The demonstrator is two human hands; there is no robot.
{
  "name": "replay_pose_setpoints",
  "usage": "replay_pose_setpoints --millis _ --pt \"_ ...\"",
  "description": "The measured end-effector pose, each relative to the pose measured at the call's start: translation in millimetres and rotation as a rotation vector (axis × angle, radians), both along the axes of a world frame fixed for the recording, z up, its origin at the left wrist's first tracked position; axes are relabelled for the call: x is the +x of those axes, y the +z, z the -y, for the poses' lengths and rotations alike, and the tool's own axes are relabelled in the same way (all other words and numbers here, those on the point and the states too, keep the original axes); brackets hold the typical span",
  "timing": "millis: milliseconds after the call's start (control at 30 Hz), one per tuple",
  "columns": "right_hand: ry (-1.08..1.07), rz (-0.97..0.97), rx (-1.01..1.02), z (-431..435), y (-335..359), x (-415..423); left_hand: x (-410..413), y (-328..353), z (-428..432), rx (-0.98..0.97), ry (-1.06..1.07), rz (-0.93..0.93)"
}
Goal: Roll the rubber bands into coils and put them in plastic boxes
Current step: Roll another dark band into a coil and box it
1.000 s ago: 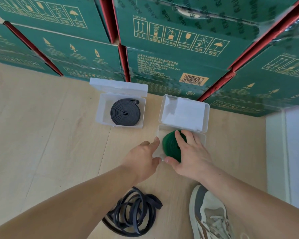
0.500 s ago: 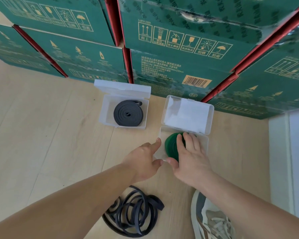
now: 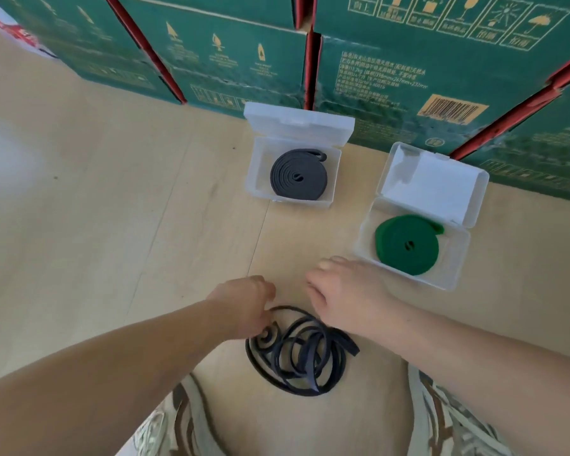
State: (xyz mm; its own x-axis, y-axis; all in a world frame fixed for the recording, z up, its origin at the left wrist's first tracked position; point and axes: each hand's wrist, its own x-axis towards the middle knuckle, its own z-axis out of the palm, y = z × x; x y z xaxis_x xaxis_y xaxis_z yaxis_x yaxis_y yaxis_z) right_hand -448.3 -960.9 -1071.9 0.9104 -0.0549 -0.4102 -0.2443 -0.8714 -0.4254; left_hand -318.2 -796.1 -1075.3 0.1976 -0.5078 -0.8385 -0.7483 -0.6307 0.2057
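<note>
Floorboards (image 3: pixel 112 225) of pale wood grain run from your knees to a stack of green cartons (image 3: pixel 392 60) with red edges. Against the stack stand two clear plastic boxes with lids tipped back: the left box (image 3: pixel 254 179) holds a black coil (image 3: pixel 298 179), and the right box (image 3: pixel 458 264) holds a green coil (image 3: pixel 407 245). Nearer you, the loose dark rubber band (image 3: pixel 303 353) lies tangled on the boards; your left hand (image 3: pixel 244 304) curls down onto its upper loop, though I cannot tell if it pinches the band, and your right hand (image 3: pixel 343 294) hangs just beside the green coil's box, fingers loosely bent around nothing.
</note>
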Motion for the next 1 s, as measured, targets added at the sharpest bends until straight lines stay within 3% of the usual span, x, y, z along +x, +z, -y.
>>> replay_pose_setpoints --millis 167,267,367,467,567,633,800,1000 --pt "-0.180 -0.435 0.196 -26.5 -8.5 -1.1 1.5 -8.2 -46.4 0.047 0.020 0.010" --pt "-0.228 -0.522 0.222 -33.0 -19.8 -4.6 -9.0 -8.8 -33.3 0.011 0.072 -0.067" --pt "-0.334 -0.537 0.285 -32.5 -25.8 -0.7 -11.7 -4.6 -14.1 -0.074 0.255 -0.119" --pt "-0.492 -0.522 0.366 -25.4 -26.3 7.9 8.7 6.5 5.2 -0.191 0.620 -0.188" --pt "-0.653 -0.382 0.413 -15.0 -18.5 18.9 40.5 20.3 15.4 -0.328 0.896 -0.226" --pt "-0.823 -0.295 0.549 -8.3 -8.4 29.0 58.8 26.7 14.4 -0.447 1.000 -0.205" --pt "-0.984 -0.296 0.841 -6.1 9.7 42.1 89.6 32.1 0.5 -0.596 1.083 -0.069" --pt "-0.981 -0.159 0.794 -1.9 20.9 56.4 79.4 35.0 6.9 -0.533 1.054 -0.220"
